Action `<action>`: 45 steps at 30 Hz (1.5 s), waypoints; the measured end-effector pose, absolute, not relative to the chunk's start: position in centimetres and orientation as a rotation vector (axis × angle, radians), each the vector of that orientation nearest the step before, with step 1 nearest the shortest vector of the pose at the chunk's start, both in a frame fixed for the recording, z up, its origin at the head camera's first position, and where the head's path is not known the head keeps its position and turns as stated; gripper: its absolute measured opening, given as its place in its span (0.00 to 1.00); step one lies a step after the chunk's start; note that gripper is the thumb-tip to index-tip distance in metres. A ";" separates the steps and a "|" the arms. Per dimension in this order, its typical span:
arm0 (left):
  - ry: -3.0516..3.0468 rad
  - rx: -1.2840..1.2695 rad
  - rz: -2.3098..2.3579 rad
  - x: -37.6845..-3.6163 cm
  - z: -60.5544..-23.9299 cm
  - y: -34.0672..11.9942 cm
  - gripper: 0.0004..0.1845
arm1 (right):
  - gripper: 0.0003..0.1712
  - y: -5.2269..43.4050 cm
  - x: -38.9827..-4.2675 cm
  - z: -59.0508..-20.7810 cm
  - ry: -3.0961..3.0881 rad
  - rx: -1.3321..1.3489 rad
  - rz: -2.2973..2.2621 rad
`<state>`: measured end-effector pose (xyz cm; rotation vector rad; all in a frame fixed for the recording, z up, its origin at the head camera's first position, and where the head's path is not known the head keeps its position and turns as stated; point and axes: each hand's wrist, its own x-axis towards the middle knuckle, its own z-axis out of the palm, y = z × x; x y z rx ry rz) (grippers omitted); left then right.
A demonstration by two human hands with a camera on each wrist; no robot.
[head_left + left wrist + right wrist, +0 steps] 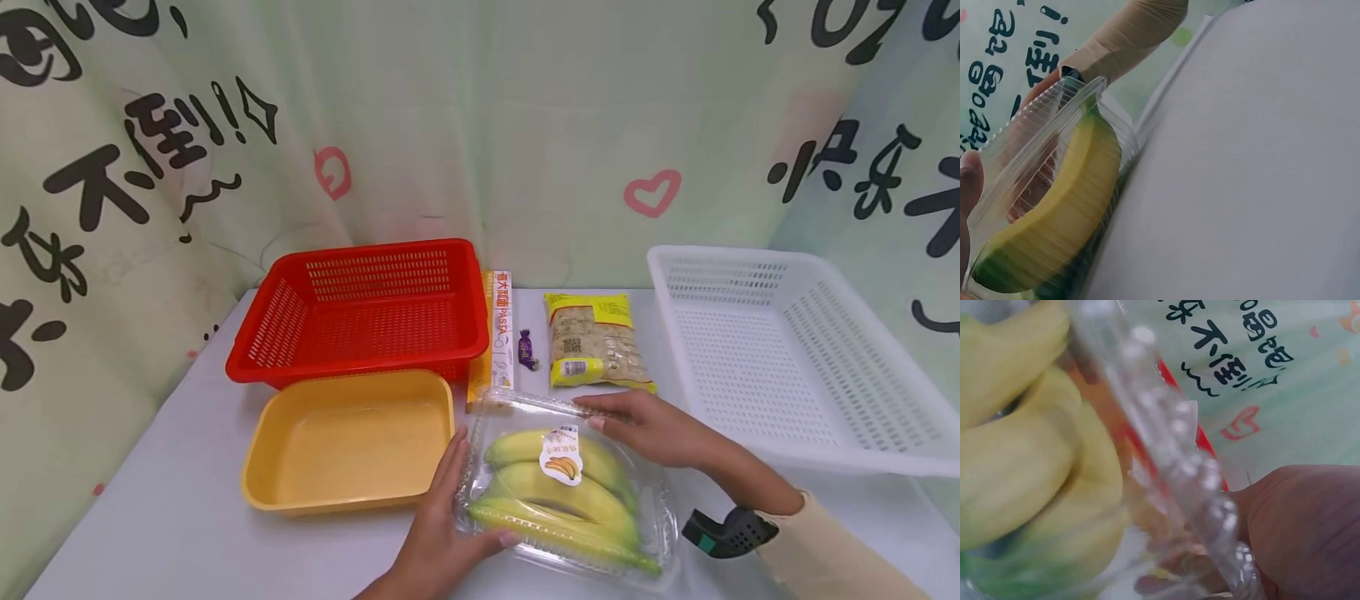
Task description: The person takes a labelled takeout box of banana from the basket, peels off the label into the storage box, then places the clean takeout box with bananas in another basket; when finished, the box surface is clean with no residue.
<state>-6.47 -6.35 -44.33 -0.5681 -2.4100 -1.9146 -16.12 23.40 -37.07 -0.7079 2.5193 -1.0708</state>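
**Clear clamshell of bananas, held between both palms**

Head view: clear plastic banana box (567, 492) sits on the white desk (172, 517), just right of the yellow tub (348, 442). My left hand (442, 521) presses its near-left side with straight fingers; my right hand (648, 427) lies flat along its far edge. Red basket (363, 308) and white basket (795, 350) both hold nothing; pasta pack (501, 329), candy (527, 348) and yellow bag (596, 340) remain unsorted.

Left wrist view: box on the desk, lid closed.

Right wrist view: my palm against the ribbed rim.
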 end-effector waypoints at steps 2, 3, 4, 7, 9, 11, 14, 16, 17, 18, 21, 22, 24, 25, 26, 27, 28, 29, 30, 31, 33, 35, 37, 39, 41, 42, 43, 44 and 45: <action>-2.432 -0.589 -1.902 -6.5 -44.4 -6.4 0.60 | 0.22 23.5 -16.2 -37.2 2.545 -0.701 -1.053; -2.453 -0.594 -1.896 -6.5 -44.3 -6.5 0.60 | 0.22 23.5 -16.2 -37.2 2.558 -0.699 -1.044; -2.479 -0.594 -1.892 -6.5 -44.3 -6.5 0.60 | 0.22 23.6 -16.2 -37.3 2.572 -0.696 -1.037; -2.529 -0.608 -1.867 -6.5 -44.2 -6.5 0.61 | 0.21 23.7 -16.2 -37.3 2.581 -0.684 -1.042; -2.542 -0.619 -1.855 -6.5 -44.2 -6.5 0.60 | 0.21 23.7 -16.2 -37.2 2.584 -0.684 -1.045; -2.544 -0.630 -1.846 -6.5 -44.1 -6.5 0.60 | 0.20 23.6 -16.1 -37.1 2.588 -0.690 -1.048; -2.551 -0.648 -1.834 -6.4 -44.1 -6.5 0.60 | 0.20 23.5 -16.1 -37.0 2.609 -0.699 -1.035; -2.556 -0.659 -1.823 -6.4 -44.1 -6.5 0.60 | 0.19 23.4 -16.1 -37.0 2.624 -0.703 -1.022; -2.557 -0.662 -1.819 -6.4 -44.1 -6.5 0.59 | 0.19 23.4 -16.1 -37.0 2.629 -0.706 -1.018; -2.561 -0.663 -1.813 -6.3 -44.1 -6.5 0.59 | 0.20 23.4 -16.2 -37.0 2.633 -0.711 -1.020; -2.570 -0.669 -1.790 -6.3 -44.1 -6.4 0.59 | 0.20 23.5 -16.3 -37.0 2.650 -0.722 -1.055; -2.575 -0.670 -1.783 -6.3 -44.1 -6.4 0.59 | 0.20 23.6 -16.3 -36.9 2.656 -0.726 -1.073; -2.588 -0.672 -1.775 -6.3 -44.1 -6.4 0.60 | 0.19 23.6 -16.4 -36.9 2.679 -0.741 -1.102; -2.594 -0.668 -1.776 -6.3 -44.1 -6.3 0.60 | 0.19 23.7 -16.4 -36.8 2.694 -0.749 -1.111; -2.600 -0.661 -1.781 -6.3 -44.0 -6.3 0.59 | 0.19 23.7 -16.5 -36.7 2.703 -0.751 -1.126; -2.604 -0.658 -1.782 -6.3 -44.0 -6.3 0.59 | 0.19 23.7 -16.5 -36.6 2.707 -0.754 -1.143; -2.610 -0.652 -1.785 -6.3 -44.0 -6.2 0.59 | 0.18 23.7 -16.5 -36.4 2.712 -0.757 -1.156; -2.622 -0.641 -1.784 -6.4 -43.9 -6.2 0.59 | 0.18 23.8 -16.5 -36.2 2.717 -0.758 -1.171; -2.634 -0.631 -1.780 -6.4 -43.9 -6.2 0.59 | 0.18 23.8 -16.6 -36.0 2.711 -0.749 -1.202; -2.650 -0.622 -1.770 -6.4 -43.9 -6.2 0.59 | 0.17 23.8 -16.5 -35.7 2.700 -0.743 -1.237; -2.672 -0.613 -1.748 -6.5 -43.9 -6.2 0.60 | 0.17 23.8 -16.4 -35.2 2.673 -0.731 -1.290; -2.681 -0.607 -1.735 -6.6 -43.9 -6.2 0.60 | 0.16 23.7 -16.3 -34.8 2.645 -0.739 -1.325; -2.677 -0.610 -1.739 -6.7 -43.9 -6.2 0.60 | 0.16 23.6 -16.1 -34.5 2.607 -0.772 -1.334; -2.670 -0.606 -1.762 -6.8 -43.9 -6.1 0.60 | 0.15 23.5 -15.9 -34.4 2.566 -0.808 -1.315; -2.673 -0.594 -1.788 -6.9 -43.8 -6.0 0.60 | 0.15 23.3 -15.8 -34.3 2.514 -0.851 -1.301; -2.675 -0.587 -1.798 -6.9 -43.8 -6.0 0.60 | 0.15 23.2 -15.7 -34.4 2.490 -0.870 -1.294; -2.677 -0.583 -1.807 -6.9 -43.8 -6.0 0.60 | 0.15 23.1 -15.6 -34.4 2.472 -0.884 -1.282; -2.680 -0.580 -1.813 -6.9 -43.8 -6.0 0.59 | 0.15 23.0 -15.6 -34.4 2.458 -0.894 -1.273; -2.680 -0.582 -1.815 -6.9 -43.8 -6.0 0.59 | 0.15 22.9 -15.6 -34.5 2.445 -0.909 -1.265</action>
